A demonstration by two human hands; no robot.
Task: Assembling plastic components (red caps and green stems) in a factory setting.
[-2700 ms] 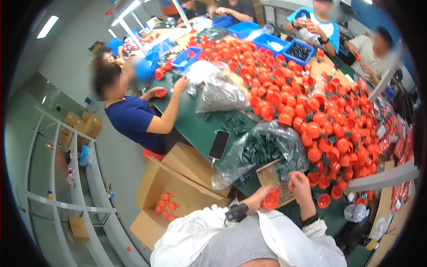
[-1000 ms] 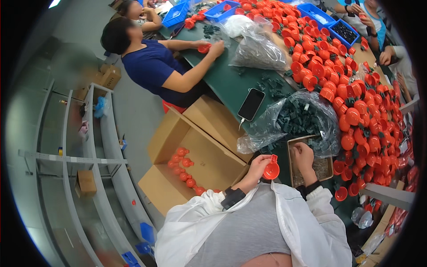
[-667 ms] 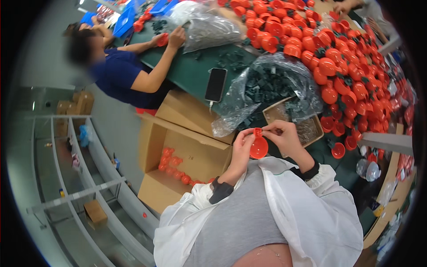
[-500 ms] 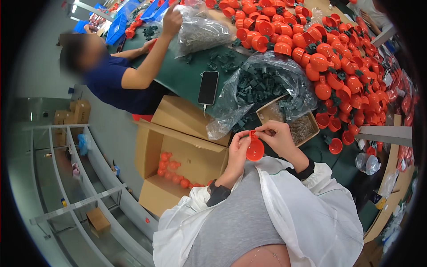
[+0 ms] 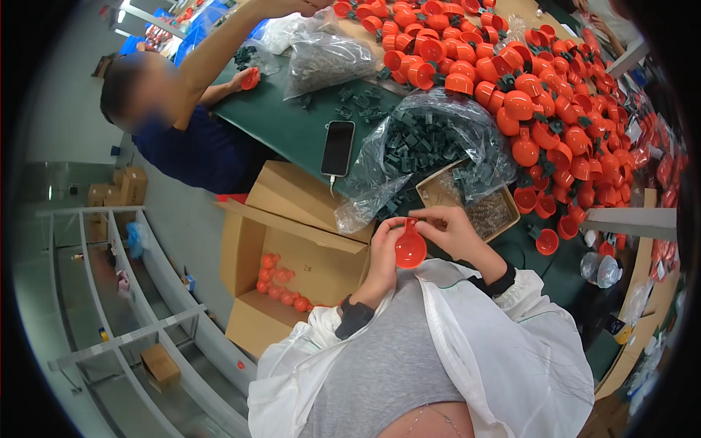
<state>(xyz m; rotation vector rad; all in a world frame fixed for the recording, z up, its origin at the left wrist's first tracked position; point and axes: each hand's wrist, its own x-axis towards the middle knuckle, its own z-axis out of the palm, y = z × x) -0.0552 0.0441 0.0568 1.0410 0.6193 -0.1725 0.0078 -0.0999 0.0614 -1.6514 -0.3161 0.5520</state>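
Observation:
A glossy red plastic cup [image 5: 410, 251] with a narrow neck hangs between my hands, its hollow side facing up toward me. My left hand [image 5: 382, 250] grips it by the neck from the left. From the right, the thumb and fingers of my right hand [image 5: 451, 231] pinch at the top of the neck; whether a small part sits between those fingertips is hidden. Just beyond my hands lie a clear bag of dark green plastic clips [image 5: 420, 142] and a shallow cardboard tray [image 5: 510, 222] of small metal-looking pieces.
A big heap of red cups [image 5: 522, 106] covers the table's far right. An open carton [image 5: 321, 257] holding some red cups stands at my left. A phone [image 5: 338, 148] with a cable lies on the green table [image 5: 270, 117]. Across the corner, a co-worker [image 5: 197, 157] holds a red cup.
My hands and the cup have shifted slightly left, and the cup's hollow now faces me more fully. The co-worker's raised arm has reached farther across the table.

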